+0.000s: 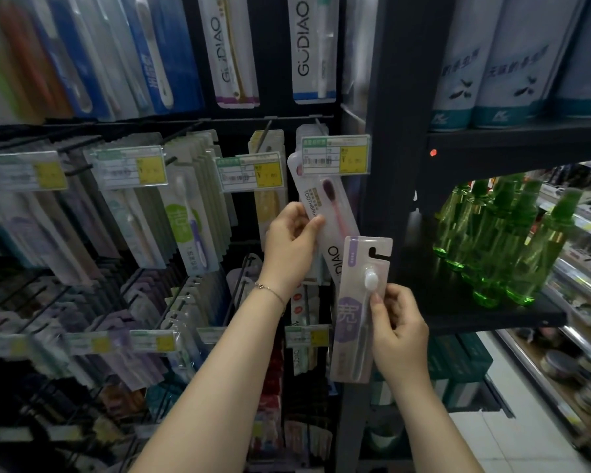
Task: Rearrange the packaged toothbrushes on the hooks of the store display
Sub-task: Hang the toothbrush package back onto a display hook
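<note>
Pink-brush GUDIAO pack point(335, 216) left; lilac pack point(348, 315) right

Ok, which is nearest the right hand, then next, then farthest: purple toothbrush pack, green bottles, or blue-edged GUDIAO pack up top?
1. The purple toothbrush pack, held in the right hand.
2. The green bottles, off to the right.
3. The blue-edged GUDIAO pack, high up at the top.

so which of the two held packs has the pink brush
The GUDIAO pack in the left hand: pink handle, dark bristles. The lilac pack in the right hand has a white-headed brush.
</note>
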